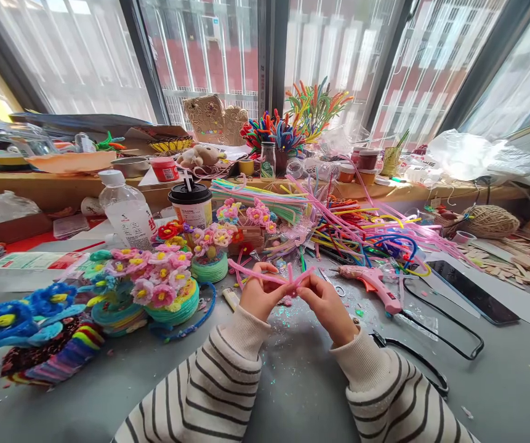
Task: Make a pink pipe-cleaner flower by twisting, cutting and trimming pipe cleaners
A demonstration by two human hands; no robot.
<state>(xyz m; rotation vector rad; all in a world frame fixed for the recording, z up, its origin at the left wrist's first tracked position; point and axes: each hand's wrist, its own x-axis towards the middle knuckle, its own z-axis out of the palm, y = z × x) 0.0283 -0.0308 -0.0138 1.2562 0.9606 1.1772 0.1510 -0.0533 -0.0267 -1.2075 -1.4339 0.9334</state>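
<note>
Pink pipe cleaners (pixel 258 275) run between my two hands above the grey table. My left hand (pixel 262 294) pinches them near their crossing, with one long end sticking out to the left past the fingers. My right hand (pixel 324 304) has thumb and forefinger closed on the same pink pieces, and short ends point upward between the hands. Just right of my right hand lies a pink glue gun (pixel 370 283) with a black cord. Left of my left hand stand pots of pipe-cleaner flowers, among them a pink bunch (pixel 163 277) in a turquoise pot.
A drink cup with black lid (pixel 191 203) and a clear bottle (pixel 126 212) stand at the left. Loose pipe cleaners (pixel 366 227) heap up behind my hands. A phone (pixel 474 292) and wooden sticks (pixel 518 261) lie right. Jars and twine (pixel 490 219) are farther back.
</note>
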